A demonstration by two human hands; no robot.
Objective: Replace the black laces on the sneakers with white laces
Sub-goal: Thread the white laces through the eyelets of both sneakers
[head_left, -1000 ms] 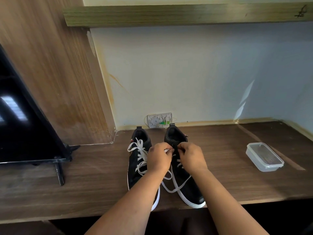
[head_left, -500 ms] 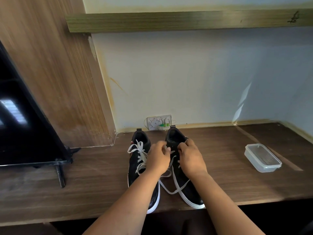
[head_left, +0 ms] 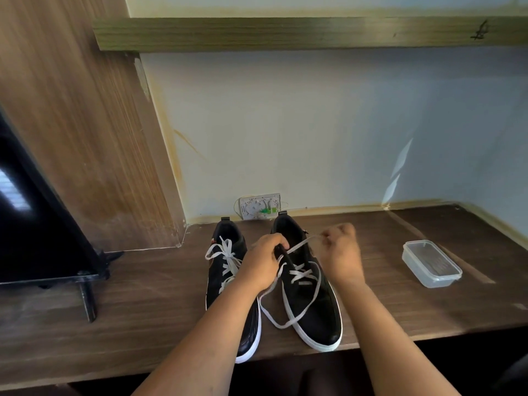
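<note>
Two black sneakers with white soles stand side by side on the wooden desk [head_left: 143, 315], toes toward me. The left sneaker [head_left: 228, 287] carries a tied white lace. The right sneaker [head_left: 311, 304] is partly laced with a white lace [head_left: 297, 275] whose loose loops hang over its side. My left hand [head_left: 263, 261] grips the tongue and upper edge of the right sneaker. My right hand [head_left: 340, 252] pinches one end of the white lace and holds it taut, up and to the right of the shoe. No black laces are visible.
A clear plastic lidded box [head_left: 431, 264] sits on the desk to the right. A dark screen on a stand [head_left: 43, 224] occupies the left. A white wall socket [head_left: 261, 205] is behind the shoes, and a wooden shelf [head_left: 285, 32] runs overhead.
My right hand has left the shoe's eyelets and drawn the white lace end out to the right. My left hand stays on the right sneaker's tongue.
</note>
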